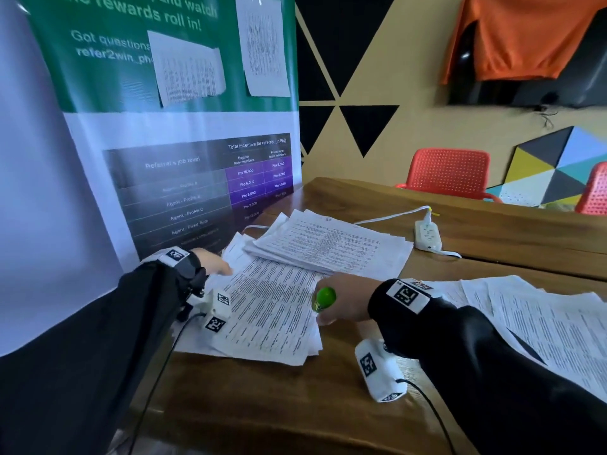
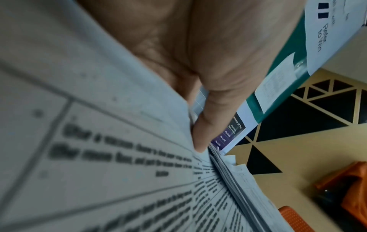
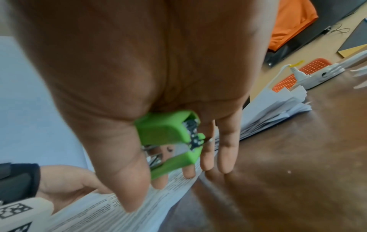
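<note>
A stack of printed sheets (image 1: 269, 310) lies on the wooden table (image 1: 295, 405) in front of me. My left hand (image 1: 215, 262) holds the stack's left edge; in the left wrist view the thumb (image 2: 202, 133) presses on the sheets (image 2: 99, 149) while the other fingers are hidden behind the paper. My right hand (image 1: 341, 302) is at the stack's right edge and grips a small green stapler (image 1: 325, 298). In the right wrist view the stapler (image 3: 164, 133) sits between thumb and forefinger, and the other fingertips (image 3: 226, 166) point down at the paper's edge (image 3: 119, 204).
A second fanned pile of sheets (image 1: 328, 244) lies just behind the stack, and more sheets (image 1: 542, 323) spread to the right. A white power strip (image 1: 427, 236) with its cable sits further back. A banner (image 1: 164, 142) stands at the left; red chairs (image 1: 450, 170) stand behind the table.
</note>
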Tool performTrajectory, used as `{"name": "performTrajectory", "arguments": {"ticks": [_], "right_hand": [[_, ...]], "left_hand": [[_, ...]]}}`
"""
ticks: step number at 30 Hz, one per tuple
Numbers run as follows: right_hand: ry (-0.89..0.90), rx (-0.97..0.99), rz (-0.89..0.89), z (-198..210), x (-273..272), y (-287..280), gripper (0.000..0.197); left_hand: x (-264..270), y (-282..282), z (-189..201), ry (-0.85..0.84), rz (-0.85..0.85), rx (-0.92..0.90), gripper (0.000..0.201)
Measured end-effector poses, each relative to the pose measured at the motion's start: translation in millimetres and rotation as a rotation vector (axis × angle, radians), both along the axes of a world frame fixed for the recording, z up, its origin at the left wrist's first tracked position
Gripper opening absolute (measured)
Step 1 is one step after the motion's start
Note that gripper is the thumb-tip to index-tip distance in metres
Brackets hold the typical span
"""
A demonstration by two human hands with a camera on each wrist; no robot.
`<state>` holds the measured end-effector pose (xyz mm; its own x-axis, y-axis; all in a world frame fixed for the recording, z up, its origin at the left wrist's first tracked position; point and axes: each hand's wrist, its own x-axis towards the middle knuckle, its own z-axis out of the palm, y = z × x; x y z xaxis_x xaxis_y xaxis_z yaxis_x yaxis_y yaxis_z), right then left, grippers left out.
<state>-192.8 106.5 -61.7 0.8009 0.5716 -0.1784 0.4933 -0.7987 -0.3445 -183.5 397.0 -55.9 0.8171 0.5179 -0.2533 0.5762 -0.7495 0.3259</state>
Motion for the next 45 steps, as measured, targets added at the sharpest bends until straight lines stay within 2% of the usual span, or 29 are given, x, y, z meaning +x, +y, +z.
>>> {"name": "performTrajectory", "arguments": {"ticks": [5,8,10,12,15,17,20,22,24,26,27,29,32,34,37,38,40,41,42,44,45], "right_hand": [[0.002,0.055,-0.097,-1,6,-14,0.034],[-0.014,0.049,-0.17,-5,14,-24,0.036],[0.003,0.071,-0.191,-7,16,-28,0.035],[0.008,0.079,-0.196,-7,18,-32,0.035],[0.004,0.13,-0.2,-5,19,-38,0.035],[-0.035,0.239,-0.215,1,18,-41,0.03],[0.047,0.7,-0.274,14,18,-48,0.021],[0.079,0.945,-0.344,27,18,-54,0.027],[0.113,1.117,-0.406,40,17,-60,0.037],[0.135,1.294,-0.41,51,15,-71,0.031],[0.146,1.369,-0.405,55,13,-79,0.028],[0.14,1.449,-0.444,60,12,-100,0.039],[0.087,1.51,-0.493,64,13,-137,0.03],[0.047,1.508,-0.512,65,12,-159,0.028],[0.007,1.518,-0.516,67,7,-186,0.022],[-0.002,1.527,-0.517,68,7,-193,0.021],[0.003,1.559,-0.521,68,9,-207,0.018],[0.002,1.567,-0.526,68,9,-212,0.018],[-0.008,1.56,-0.534,68,10,-218,0.02],[-0.07,1.529,-0.521,70,10,-225,0.038],[-0.121,1.498,-0.51,72,9,-229,0.045]], "left_hand": [[-5,20,11,-0.015,-0.017,0.089,0.055],[-9,34,34,-0.094,-0.048,0.255,0.028],[-16,38,56,-0.214,-0.083,0.344,0.014],[-24,39,81,-0.395,-0.091,0.347,0.007],[-34,34,117,-0.737,-0.098,0.27,0.022],[-42,22,140,-0.869,-0.137,0.145,0.035],[-48,-2,165,-0.931,-0.321,-0.233,0.038],[-48,-20,171,-0.932,-0.406,-0.468,0.04],[-42,-44,168,-0.91,-0.443,-0.678,0.034],[-30,-70,158,-0.884,-0.447,-0.823,0.02],[-27,-86,151,-0.852,-0.451,-0.893,0.019],[-18,-111,136,-0.798,-0.466,-0.988,0.021],[-4,-137,116,-0.704,-0.467,-1.092,0.045],[7,-152,109,-0.688,-0.508,-1.049,0.059],[22,-172,104,-0.812,-0.561,-0.805,0.029],[27,-177,103,-0.807,-0.585,-0.759,0.027],[33,-186,98,-0.718,-0.643,-0.743,0.042],[36,-191,94,-0.672,-0.658,-0.738,0.044],[36,-197,90,-0.646,-0.672,-0.71,0.035],[38,-206,85,-0.701,-0.664,-0.57,0.019],[39,-210,85,-0.763,-0.664,-0.504,0.027]]}}
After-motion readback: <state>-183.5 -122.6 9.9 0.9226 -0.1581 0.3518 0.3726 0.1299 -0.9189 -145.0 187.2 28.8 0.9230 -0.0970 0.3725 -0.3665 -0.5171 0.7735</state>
